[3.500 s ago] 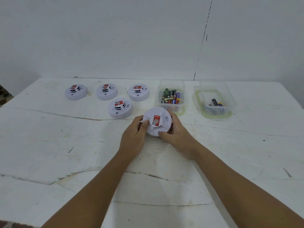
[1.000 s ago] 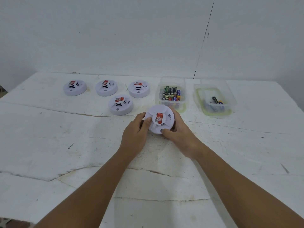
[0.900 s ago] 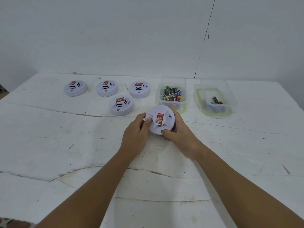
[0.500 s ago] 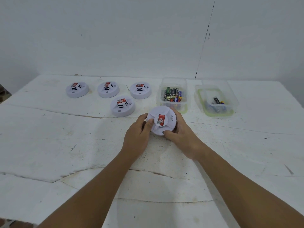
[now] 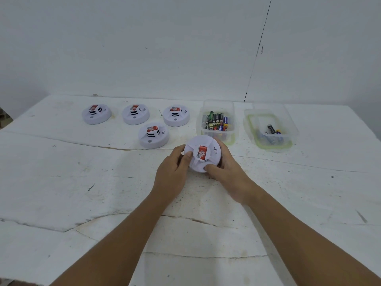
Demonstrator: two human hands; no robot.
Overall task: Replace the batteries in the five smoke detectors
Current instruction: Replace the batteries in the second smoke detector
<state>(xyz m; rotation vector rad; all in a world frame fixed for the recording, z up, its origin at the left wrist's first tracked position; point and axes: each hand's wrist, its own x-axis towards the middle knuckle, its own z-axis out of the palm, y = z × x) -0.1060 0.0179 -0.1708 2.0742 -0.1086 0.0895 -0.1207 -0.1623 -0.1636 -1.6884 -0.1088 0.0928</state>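
Observation:
A round white smoke detector [image 5: 206, 145] with a red label on top is tilted toward me, just above the white table [image 5: 61, 178]. My left hand [image 5: 171, 174] grips its left rim, thumb on the top face. Its right rim is held by my right hand [image 5: 226, 172], fingers behind and thumb at the front edge. Three more detectors stand in a back row [image 5: 96, 114] [image 5: 136, 114] [image 5: 176, 116], and another detector [image 5: 153, 135] sits in front of them. A clear box with several batteries [image 5: 217, 123] stands just behind the held detector.
A second clear box with a green rim [image 5: 270, 129] holds a few batteries at the back right. A white wall rises behind the table. Cracks run across the tabletop.
Both hands keep their grip on the detector. It has turned slightly in my hands, so the red label sits a little differently. Only the view has shifted a bit.

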